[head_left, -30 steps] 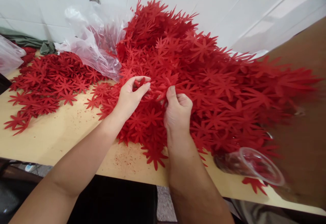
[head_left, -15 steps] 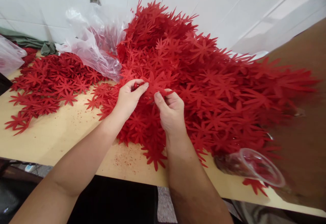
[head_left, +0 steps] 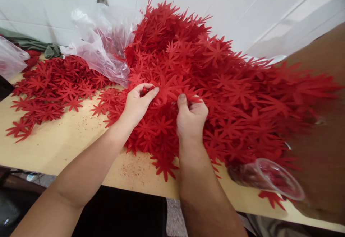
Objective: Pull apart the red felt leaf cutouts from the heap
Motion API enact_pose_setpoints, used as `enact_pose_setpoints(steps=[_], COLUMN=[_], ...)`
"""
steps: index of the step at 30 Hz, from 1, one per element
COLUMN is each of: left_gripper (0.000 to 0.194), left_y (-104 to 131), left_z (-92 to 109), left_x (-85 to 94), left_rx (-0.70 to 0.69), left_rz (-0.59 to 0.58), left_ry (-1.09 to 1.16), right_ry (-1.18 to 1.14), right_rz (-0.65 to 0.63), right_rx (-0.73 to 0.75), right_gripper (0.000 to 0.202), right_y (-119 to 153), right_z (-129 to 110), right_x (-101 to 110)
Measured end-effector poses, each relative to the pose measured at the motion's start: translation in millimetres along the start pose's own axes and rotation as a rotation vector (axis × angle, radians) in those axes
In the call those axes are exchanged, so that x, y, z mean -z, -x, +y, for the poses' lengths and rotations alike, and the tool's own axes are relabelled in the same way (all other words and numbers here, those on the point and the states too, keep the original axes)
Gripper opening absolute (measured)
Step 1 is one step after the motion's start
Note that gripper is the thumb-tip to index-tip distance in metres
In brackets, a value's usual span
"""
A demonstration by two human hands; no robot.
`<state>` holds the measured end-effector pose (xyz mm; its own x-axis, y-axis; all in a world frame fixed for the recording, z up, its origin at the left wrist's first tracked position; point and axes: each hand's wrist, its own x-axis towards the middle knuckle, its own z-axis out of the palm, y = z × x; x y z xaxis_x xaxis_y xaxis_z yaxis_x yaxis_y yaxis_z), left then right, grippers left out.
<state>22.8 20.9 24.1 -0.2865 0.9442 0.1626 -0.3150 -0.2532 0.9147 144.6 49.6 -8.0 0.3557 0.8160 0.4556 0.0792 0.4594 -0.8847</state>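
My left hand [head_left: 140, 98] is closed, its thumb and forefinger pinching a red petal-shaped cutout [head_left: 167, 90] with long narrow lobes. Inside the curled fingers of that hand a small shiny dark red thing [head_left: 145, 90] shows, too small to name. To its right, my right hand [head_left: 192, 115] is also closed, thumb pressed on the fingers. A red strip [head_left: 195, 99] pokes out above those fingers; whether it belongs to the same cutout I cannot tell. Both hands are over the front of a big heap of similar red cutouts [head_left: 229, 86].
A smaller pile of red cutouts [head_left: 54, 86] lies at left beside a crumpled clear plastic bag [head_left: 99, 50]. On the right, a clear plastic cup [head_left: 253, 175] lies on its side near the table's [head_left: 88, 143] front edge. A brown board [head_left: 323, 133] stands at far right.
My right hand has moved right, away from my left hand, widening the gap between them. My left hand keeps its pinch in nearly the same place.
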Motion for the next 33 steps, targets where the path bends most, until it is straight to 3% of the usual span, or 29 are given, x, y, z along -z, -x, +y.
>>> enact_pose_setpoints(steps=[6, 10, 13, 20, 24, 27, 29, 33], left_gripper=[0.008, 0.007, 0.008, 0.011, 0.011, 0.01, 0.009, 0.006], left_y=[1.2, 4.9, 6.6, 3.6, -7.1, -12.4, -11.0, -1.3], left_z=[-0.6, 1.4, 1.9, 0.3, 2.9, 3.0, 0.9, -6.3], left_x=[0.6, -1.4, -2.4, -2.8, 7.9, 14.1, 13.3, 5.8], left_rx=[-0.034, -0.082, -0.076, -0.141, -0.086, -0.06, -0.095, -0.167], left_rz=[-0.033, -0.196, -0.286, -0.049, 0.13, 0.136, 0.111, -0.067], left_ry=[-0.085, -0.112, -0.104, -0.171, -0.077, -0.059, -0.123, -0.312], right_ry=[0.097, -0.1, -0.132, -0.092, -0.105, -0.058, 0.032, 0.095], right_rz=[-0.124, -0.301, -0.386, -0.386, -0.25, -0.107, -0.077, -0.212], right_rx=[-0.015, -0.029, -0.044, -0.097, -0.074, 0.044, 0.165, 0.269], right_gripper=[0.049, 0.037, 0.042, 0.05, 0.043, 0.034, 0.038, 0.036], right_y=[5.9, 9.3, 12.2, 15.7, 9.9, 5.1, 5.0, 12.3], right_z=[-7.7, -9.8, -12.8, -13.1, -7.5, -3.7, -4.7, -14.6], right_x=[2.9, 0.4, -2.1, -1.6, -0.5, 0.5, 2.0, 4.5])
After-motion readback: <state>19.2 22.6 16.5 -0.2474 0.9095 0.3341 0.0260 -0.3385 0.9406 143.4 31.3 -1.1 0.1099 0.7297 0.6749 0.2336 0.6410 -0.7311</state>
